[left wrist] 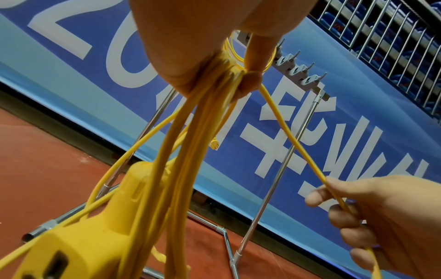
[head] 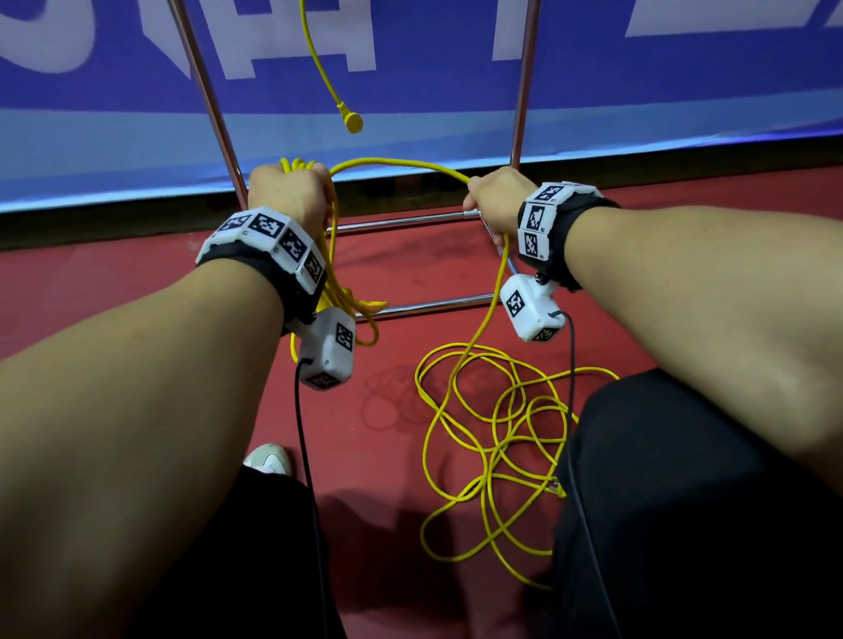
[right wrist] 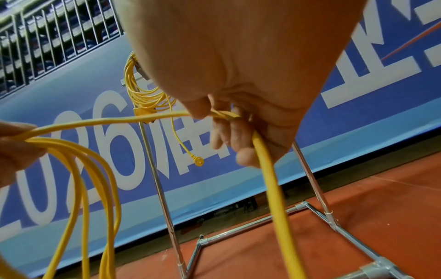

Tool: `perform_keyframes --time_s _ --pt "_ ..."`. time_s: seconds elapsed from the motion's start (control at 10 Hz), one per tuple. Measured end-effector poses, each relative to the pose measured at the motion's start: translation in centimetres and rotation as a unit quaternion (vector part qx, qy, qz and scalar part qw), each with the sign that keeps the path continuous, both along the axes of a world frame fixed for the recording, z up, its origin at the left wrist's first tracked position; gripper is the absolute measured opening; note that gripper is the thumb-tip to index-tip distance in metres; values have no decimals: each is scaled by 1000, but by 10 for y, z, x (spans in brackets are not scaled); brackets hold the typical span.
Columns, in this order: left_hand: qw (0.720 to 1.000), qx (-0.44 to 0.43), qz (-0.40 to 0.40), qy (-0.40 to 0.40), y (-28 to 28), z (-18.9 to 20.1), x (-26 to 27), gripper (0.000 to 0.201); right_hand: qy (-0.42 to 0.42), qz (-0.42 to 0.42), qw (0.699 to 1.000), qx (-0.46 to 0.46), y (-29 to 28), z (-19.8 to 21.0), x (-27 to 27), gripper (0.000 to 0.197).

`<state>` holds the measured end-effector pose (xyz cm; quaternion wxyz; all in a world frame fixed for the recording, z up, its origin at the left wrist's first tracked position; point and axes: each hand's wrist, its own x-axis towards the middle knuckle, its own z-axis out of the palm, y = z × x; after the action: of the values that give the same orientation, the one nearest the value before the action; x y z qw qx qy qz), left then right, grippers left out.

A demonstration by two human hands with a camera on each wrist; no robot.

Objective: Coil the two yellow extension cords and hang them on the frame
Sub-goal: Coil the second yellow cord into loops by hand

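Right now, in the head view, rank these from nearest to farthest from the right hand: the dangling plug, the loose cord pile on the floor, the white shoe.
From the right hand:
1. dangling plug, up and to its left, hanging in front of the blue banner.
2. loose cord pile, below it on the red floor, between the legs.
3. white shoe, far lower left, beneath the left forearm.

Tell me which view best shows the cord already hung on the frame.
Right wrist: the hung coil shows on the frame's top bar, plug dangling. Left wrist shows only a sliver of loop behind the left hand. Head shows just its dangling plug end.
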<state>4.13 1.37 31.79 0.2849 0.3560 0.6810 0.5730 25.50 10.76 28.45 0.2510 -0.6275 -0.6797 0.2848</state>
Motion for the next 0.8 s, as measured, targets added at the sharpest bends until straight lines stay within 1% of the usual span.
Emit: perform_keyframes --time_s 0.1,0.2,0.3,0.4,0.5,0.6,0.7,0.8 --pt "1000 0 5 17 -4 2 1 24 -58 -3 998 -7 2 4 9 38" --pt "1000 13 7 23 6 -7 -3 24 -84 6 996 11 -3 0 10 37" --pt "999 20 12 38 6 -6 -4 22 -173 80 981 43 -16 6 -7 29" --pt "998 31 -3 49 9 -9 -6 24 -207 160 958 115 -34 14 -30 40" --pt "996 19 -49 74 8 -14 -1 20 -160 222 950 153 -46 23 -49 39" --pt "992 4 -92 90 7 -18 4 23 -55 257 948 177 -52 26 -64 30" --pt "989 -20 -108 98 4 -15 5 26 29 227 953 197 -50 22 -70 18" --pt "991 -9 -122 50 2 -12 6 19 120 195 956 184 -42 20 -69 22"
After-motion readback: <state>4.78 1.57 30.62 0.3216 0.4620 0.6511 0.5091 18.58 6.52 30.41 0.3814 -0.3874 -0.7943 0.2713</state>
